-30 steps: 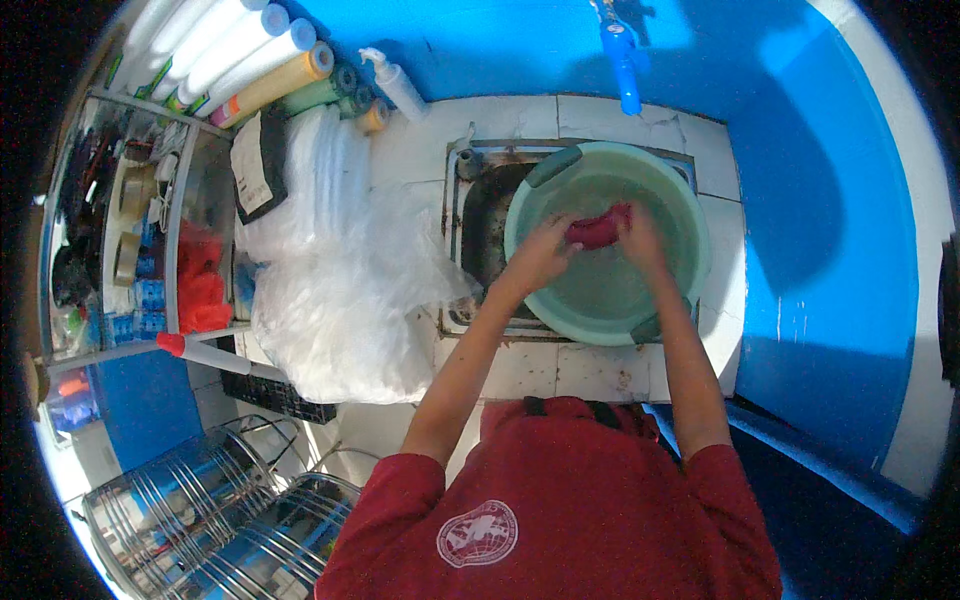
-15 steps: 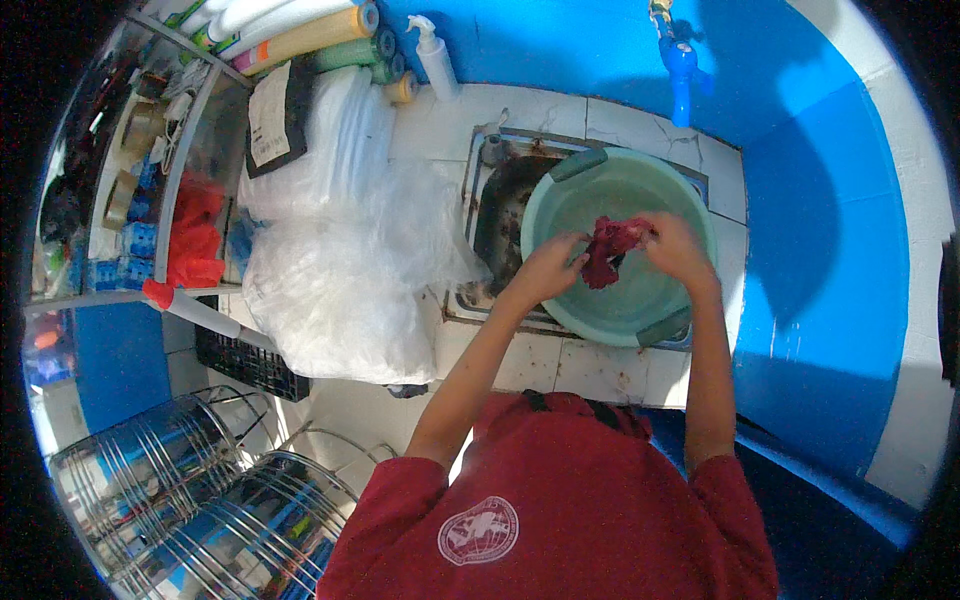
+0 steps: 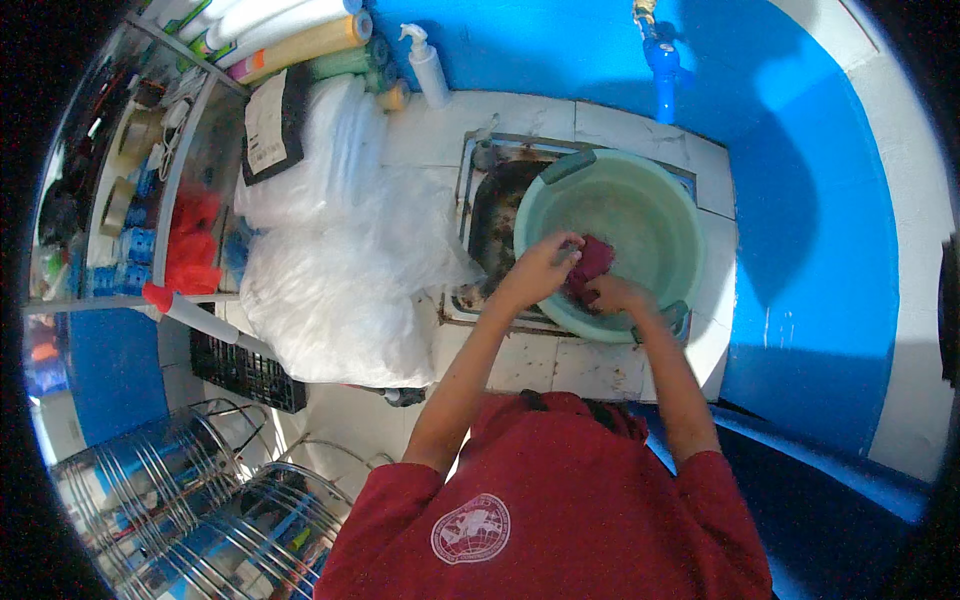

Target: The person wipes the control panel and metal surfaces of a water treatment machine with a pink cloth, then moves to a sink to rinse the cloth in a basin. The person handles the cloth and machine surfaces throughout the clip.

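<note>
A dark red cloth (image 3: 594, 257) is bunched between my hands inside a pale green plastic basin (image 3: 680, 205) that holds water. My left hand (image 3: 545, 268) grips the cloth's left side, its fingers curled at the edge of the fabric. On the lower right of the cloth, my right hand (image 3: 617, 295) is closed on it, low in the basin near the front rim. Part of the cloth is hidden beneath my fingers. The basin rests over a stained metal sink (image 3: 490, 215), whose left part stays uncovered.
A blue tap (image 3: 662, 80) hangs from the blue wall behind the basin. Clear plastic bags (image 3: 340, 290) pile up left of the sink. A white spray bottle (image 3: 427, 68) stands at the back beside several rolls (image 3: 310, 45). Wire racks (image 3: 190, 500) are at lower left.
My right hand has moved down and to the left with the cloth, closer to my left hand. The cloth, spread between both hands before, is now bunched lower in the basin.
</note>
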The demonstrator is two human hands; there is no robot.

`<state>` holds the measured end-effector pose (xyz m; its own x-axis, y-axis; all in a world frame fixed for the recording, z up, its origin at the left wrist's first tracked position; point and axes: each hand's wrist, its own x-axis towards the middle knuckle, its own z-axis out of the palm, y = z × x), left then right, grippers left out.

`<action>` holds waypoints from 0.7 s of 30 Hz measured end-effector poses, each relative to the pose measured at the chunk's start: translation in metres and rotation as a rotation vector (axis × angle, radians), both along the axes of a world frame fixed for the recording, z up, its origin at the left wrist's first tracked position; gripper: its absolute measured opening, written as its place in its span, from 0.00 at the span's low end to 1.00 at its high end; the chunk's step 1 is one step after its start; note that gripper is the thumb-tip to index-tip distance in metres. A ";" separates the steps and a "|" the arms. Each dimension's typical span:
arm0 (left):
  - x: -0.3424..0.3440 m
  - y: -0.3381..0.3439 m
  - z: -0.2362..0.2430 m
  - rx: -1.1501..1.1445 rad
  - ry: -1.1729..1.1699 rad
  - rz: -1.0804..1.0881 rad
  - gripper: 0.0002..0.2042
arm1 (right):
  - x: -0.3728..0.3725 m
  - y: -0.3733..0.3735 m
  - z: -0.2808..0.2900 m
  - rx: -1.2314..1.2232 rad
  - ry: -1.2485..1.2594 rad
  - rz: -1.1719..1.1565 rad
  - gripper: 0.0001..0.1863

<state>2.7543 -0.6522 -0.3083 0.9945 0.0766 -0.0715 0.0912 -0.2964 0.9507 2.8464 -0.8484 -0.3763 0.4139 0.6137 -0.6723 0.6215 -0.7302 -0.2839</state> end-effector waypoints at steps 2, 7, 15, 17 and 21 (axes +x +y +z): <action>-0.005 0.011 0.004 -0.007 0.013 0.043 0.14 | 0.025 -0.009 0.061 0.180 0.047 0.051 0.16; -0.002 0.012 0.001 -0.133 -0.066 0.085 0.17 | 0.036 -0.024 0.210 0.152 -0.323 -0.264 0.16; 0.046 -0.044 -0.020 0.280 0.071 -0.154 0.34 | 0.034 0.003 0.059 0.445 -0.127 -0.384 0.19; 0.050 -0.049 -0.034 0.501 0.177 -0.210 0.35 | 0.029 0.002 -0.005 0.300 -0.102 -0.337 0.25; 0.033 -0.047 -0.066 0.649 0.133 -0.272 0.34 | -0.001 0.004 -0.069 0.452 -0.442 -0.225 0.32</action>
